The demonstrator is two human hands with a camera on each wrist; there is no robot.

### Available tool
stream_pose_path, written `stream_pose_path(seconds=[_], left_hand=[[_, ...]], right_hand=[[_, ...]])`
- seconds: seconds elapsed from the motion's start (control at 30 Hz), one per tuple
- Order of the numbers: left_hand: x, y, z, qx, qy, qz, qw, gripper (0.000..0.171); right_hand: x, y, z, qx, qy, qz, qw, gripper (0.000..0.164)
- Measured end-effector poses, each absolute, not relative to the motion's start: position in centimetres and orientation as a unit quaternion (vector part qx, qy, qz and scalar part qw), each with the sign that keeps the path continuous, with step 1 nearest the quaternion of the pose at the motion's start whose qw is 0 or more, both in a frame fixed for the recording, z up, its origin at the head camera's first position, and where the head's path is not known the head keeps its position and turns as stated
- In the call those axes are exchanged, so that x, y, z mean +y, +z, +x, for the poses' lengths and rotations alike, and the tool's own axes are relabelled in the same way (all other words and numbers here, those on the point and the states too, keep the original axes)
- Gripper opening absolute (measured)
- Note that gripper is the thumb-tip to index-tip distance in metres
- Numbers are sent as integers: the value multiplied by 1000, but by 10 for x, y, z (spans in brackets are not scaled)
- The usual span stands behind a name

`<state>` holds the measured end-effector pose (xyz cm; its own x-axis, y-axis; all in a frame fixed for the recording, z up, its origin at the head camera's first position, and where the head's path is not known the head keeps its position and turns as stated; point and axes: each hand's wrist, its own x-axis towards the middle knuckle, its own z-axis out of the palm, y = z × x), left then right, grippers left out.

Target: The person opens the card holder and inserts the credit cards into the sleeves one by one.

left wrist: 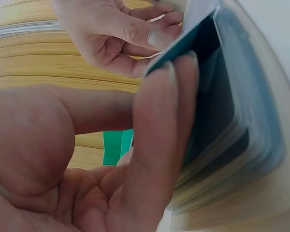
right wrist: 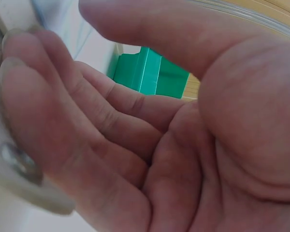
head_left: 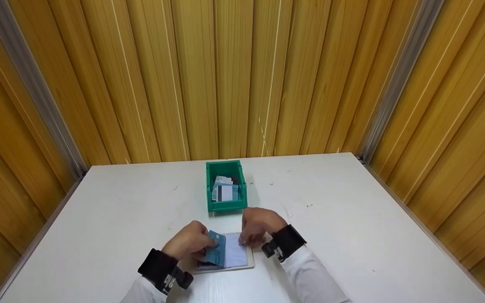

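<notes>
Across the white tabletop (head_left: 352,235), a green plastic bin (head_left: 227,205) sits beyond an open, cream-covered booklet (head_left: 249,259) with clear sleeves (head_left: 235,253), presumably for reach. The right hand (head_left: 261,225) touches the booklet's right edge, probably steadying it (whether it pinches, I cannot tell); the left hand (head_left: 187,242) pinches a tilted blue plastic card (head_left: 216,253) over the sleeves.

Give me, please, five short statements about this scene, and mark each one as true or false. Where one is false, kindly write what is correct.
1. The left grip pinches a blue card. True.
2. The green bin stands farther from the person than the booklet. True.
3. The green bin is empty. False: cards lie in it.
4. The right grip is inside the green bin. False: the right grip is at the booklet's right edge.
5. The table is white. True.
</notes>
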<state>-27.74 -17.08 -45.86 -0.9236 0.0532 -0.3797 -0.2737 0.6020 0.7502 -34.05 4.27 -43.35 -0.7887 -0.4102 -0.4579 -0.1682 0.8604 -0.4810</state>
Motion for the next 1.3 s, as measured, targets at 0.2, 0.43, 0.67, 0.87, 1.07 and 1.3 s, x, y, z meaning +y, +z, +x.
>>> stream_pose_path(seconds=[0.2,0.43,0.67,0.87,1.07,1.3], left_hand=[[-168,-460,-276,877,443,-57,178,19],[-165,-463,-276,864,468,-47,181,20],[-166,-460,-276,861,472,-58,180,25],[-162,-465,-274,857,485,-56,167,29],[-156,-467,-272,856,487,-55,164,33],[-157,-466,-270,853,496,-41,158,28]], right_hand=[[43,-433,-341,920,-216,-160,285,12],[45,-434,-341,918,-220,-171,281,11],[45,-436,-343,915,-224,-169,291,12],[45,-437,-343,912,-229,-171,293,11],[45,-438,-344,912,-233,-174,289,11],[45,-440,-344,912,-232,-166,294,13]])
